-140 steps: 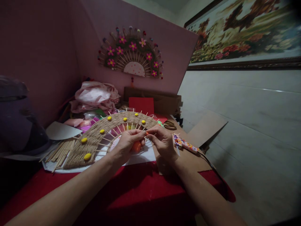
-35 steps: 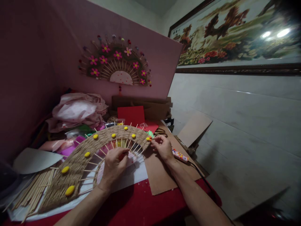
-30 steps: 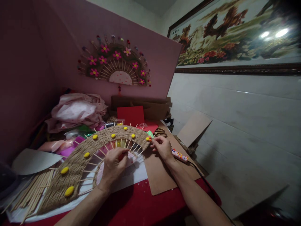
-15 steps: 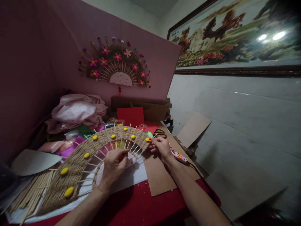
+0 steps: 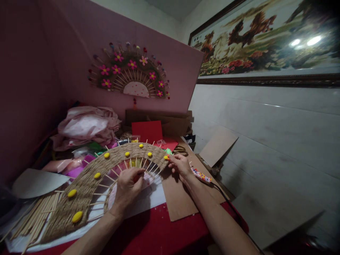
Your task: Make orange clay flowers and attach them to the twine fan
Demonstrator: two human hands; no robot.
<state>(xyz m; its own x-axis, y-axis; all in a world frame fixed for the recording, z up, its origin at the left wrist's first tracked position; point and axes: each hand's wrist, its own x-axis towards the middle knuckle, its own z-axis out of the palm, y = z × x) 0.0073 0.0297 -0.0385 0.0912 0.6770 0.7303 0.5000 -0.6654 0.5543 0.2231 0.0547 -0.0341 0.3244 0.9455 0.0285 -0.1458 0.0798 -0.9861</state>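
Note:
A woven twine fan [image 5: 85, 180] with thin wooden sticks as ribs lies across the table. Yellow oval dots [image 5: 72, 193] sit along its arched band. At the band's right end, my right hand [image 5: 180, 164] pinches a small orange piece [image 5: 168, 158] against the last yellow dot. My left hand [image 5: 129, 187] hovers over the pale inner half-circle and ribs, its fingers curled closed; a reddish bit shows between them, too hidden to name. Just right of my right wrist lies a flower-patterned handle [image 5: 201, 175] with a dark cord.
Loose wooden sticks [image 5: 37, 216] lie at the left, below a white card [image 5: 37, 183]. Brown cardboard [image 5: 180, 205] rests on the red tablecloth [image 5: 154, 230]. Pink cloth [image 5: 82, 122] and red paper [image 5: 147, 131] are behind. A finished fan [image 5: 132, 76] hangs on the pink panel.
My right hand's fingers have shifted very slightly at the orange piece. My left hand and the fan look the same, apart from a slight shift of the view.

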